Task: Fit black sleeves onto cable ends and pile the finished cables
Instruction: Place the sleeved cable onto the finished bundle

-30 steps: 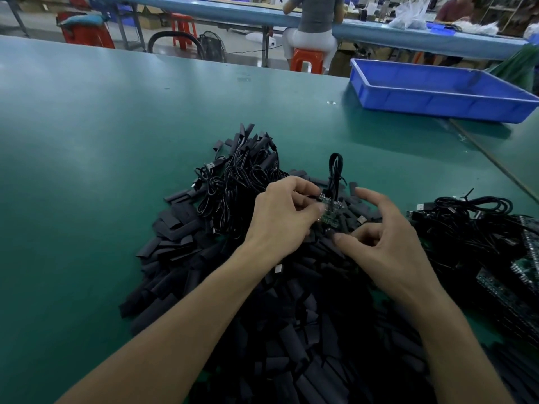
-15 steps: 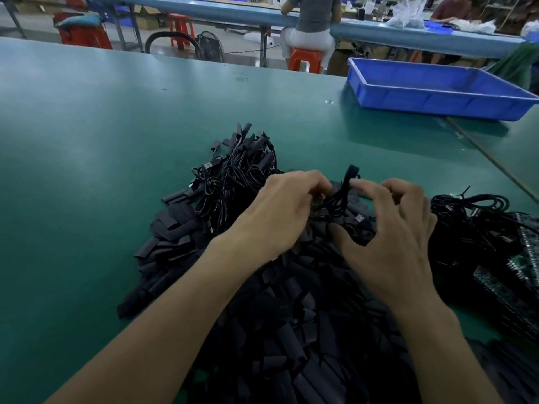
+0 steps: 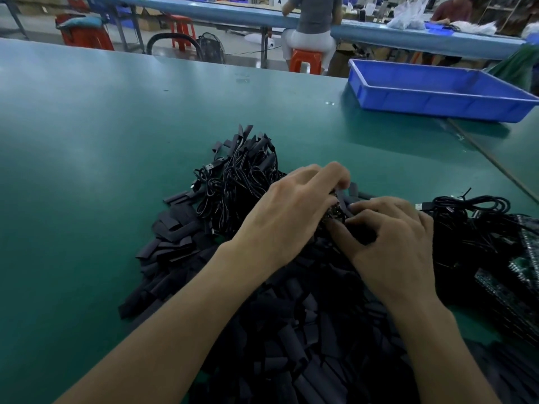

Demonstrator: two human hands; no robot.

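A big heap of loose black sleeves [image 3: 280,325] covers the green table [image 3: 87,199] in front of me. Behind it lies a pile of sleeved black cables [image 3: 242,176]. My left hand [image 3: 294,217] and my right hand [image 3: 390,243] meet over the heap, fingers curled round a small cable end with a circuit board [image 3: 335,209] and a black sleeve [image 3: 348,204]. Most of that piece is hidden by my fingers. A tangle of bare cables [image 3: 472,217] lies to the right of my right hand.
A blue plastic tray [image 3: 437,91] stands at the back right. Green circuit boards [image 3: 519,275] lie at the right edge. A seam in the table [image 3: 493,161] runs diagonally at the right. A person sits on an orange stool [image 3: 306,58] beyond the far edge.
The cable loop that stood up between my hands is down and hidden. Both hands have closed together and lowered over the piece, and my right fingers have curled in.
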